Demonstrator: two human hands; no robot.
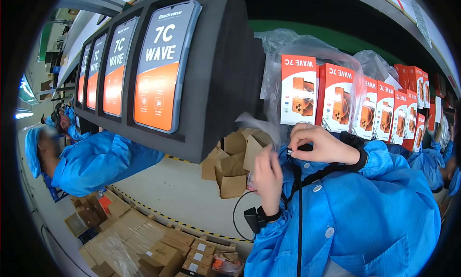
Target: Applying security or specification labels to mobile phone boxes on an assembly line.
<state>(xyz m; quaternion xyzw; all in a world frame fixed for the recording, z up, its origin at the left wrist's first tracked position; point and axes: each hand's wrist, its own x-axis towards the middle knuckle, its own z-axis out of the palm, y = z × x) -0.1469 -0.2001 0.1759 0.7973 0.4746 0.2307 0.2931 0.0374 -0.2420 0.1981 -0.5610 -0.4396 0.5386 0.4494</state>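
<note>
My right hand [322, 143] is closed in a pinch in front of my chest. Between its fingertips is a small dark piece with a pale tip [289, 152], too small to name. Close on its left is my left hand [267, 175], raised with bent fingers; motion smears them, so their grip is unclear. A strip of translucent plastic film [261, 126] hangs just above the left fingertips. Beyond my right hand stand orange-and-white phone boxes [298, 92] in a row, partly wrapped in clear plastic [278, 46]. Black bands circle both wrists.
At upper left, a black foam tray [218, 80] holds several phones [165, 68] with grey-and-orange screen films. An open cardboard box [233, 174] is on the floor below. Co-workers in blue [103, 164] are on the left and right. Cartons [163, 258] lie past striped tape. A black cord [300, 219] hangs before me.
</note>
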